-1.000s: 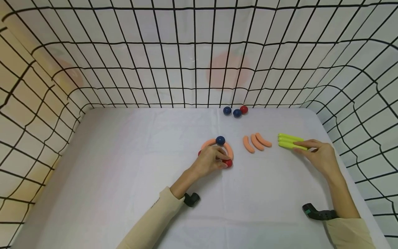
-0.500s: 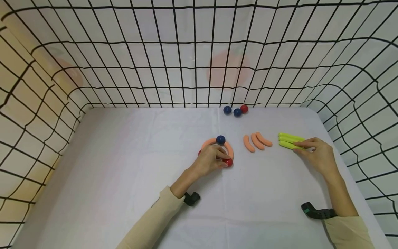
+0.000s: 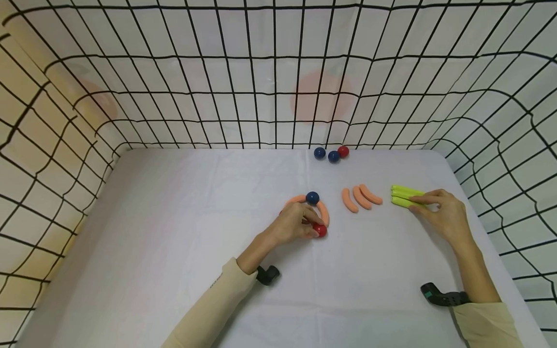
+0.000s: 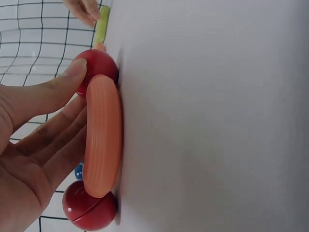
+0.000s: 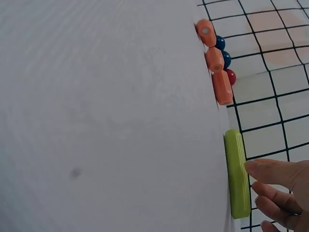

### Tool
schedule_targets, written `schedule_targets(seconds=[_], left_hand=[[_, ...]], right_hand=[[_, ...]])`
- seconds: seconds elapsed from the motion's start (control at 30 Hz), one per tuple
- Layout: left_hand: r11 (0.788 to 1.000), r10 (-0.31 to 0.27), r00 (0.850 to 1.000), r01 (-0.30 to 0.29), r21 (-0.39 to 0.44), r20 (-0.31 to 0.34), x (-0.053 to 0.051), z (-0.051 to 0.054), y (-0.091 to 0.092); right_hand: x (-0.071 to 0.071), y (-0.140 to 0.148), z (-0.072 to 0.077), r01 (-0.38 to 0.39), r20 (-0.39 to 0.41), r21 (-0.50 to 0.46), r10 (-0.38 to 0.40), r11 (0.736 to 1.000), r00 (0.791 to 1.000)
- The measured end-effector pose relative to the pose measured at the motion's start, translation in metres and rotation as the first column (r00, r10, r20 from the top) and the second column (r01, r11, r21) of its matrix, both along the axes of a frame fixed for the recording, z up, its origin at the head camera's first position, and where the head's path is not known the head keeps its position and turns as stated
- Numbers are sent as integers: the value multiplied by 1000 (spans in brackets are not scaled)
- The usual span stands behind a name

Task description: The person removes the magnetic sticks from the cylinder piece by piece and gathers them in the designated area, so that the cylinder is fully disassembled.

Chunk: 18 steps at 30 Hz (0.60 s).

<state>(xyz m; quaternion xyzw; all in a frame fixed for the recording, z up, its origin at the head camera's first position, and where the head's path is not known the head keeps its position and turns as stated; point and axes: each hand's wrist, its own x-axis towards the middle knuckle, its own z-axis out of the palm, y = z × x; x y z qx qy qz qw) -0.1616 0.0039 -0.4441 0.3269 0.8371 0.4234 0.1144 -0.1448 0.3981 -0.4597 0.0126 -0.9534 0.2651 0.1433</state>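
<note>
My left hand [image 3: 293, 224] grips a red ball [image 3: 320, 230] between thumb and fingers. That ball belongs to a ring of curved orange rods [image 3: 323, 212] with a blue ball [image 3: 312, 197] at its far side. In the left wrist view an orange rod [image 4: 103, 137] runs from the held ball to another red ball [image 4: 90, 207]; the hand hides part of the ring. My right hand [image 3: 446, 215] pinches the nearest of several straight yellow-green rods [image 3: 402, 202] lying side by side. Its thumb rests against the green rod [image 5: 236, 176] in the right wrist view.
Three loose curved orange rods [image 3: 361, 197] lie between the ring and the green rods. Two blue balls [image 3: 319, 153] and a red ball [image 3: 343, 152] sit by the back edge. Black wire mesh [image 3: 274, 106] borders the white table [image 3: 174, 241] on the back and both sides.
The ring has shifted slightly toward me and to the right, with my left hand on its red ball. My right hand has stayed at the green rods almost without moving.
</note>
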Motion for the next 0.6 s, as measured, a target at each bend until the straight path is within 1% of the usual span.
schedule_targets(seconds=[0.1, 0.17, 0.27, 0.33, 0.4, 0.5, 0.57, 0.6], left_hand=[[1000, -22, 999, 22, -2, 27, 0, 1, -2], [999, -34, 998, 34, -3, 55, -1, 2, -4], [999, -40, 994, 40, 8, 102, -2, 4, -6], [999, -39, 992, 38, 16, 119, -2, 6, -8], [999, -39, 991, 36, 25, 128, -3, 6, -9], [999, -44, 995, 42, 20, 89, -2, 4, -8], [999, -30, 998, 30, 10, 63, -1, 3, -5], [1000, -21, 999, 21, -2, 40, 0, 3, -4]], right_hand=[[1, -4, 3, -16, -7, 3, 16, 1000, 1000], [1, -9, 6, -27, -14, 7, 27, 1000, 1000], [1, -19, 10, -37, -2, -9, 37, 999, 999], [2, -28, 14, -50, 15, -32, 51, 998, 999], [3, -38, 16, -82, 18, -70, 84, 994, 996], [6, -57, 18, -171, -1, -110, 172, 979, 985], [7, -72, 19, -251, -25, -130, 250, 959, 968], [7, -79, 20, -288, -27, -138, 287, 948, 957]])
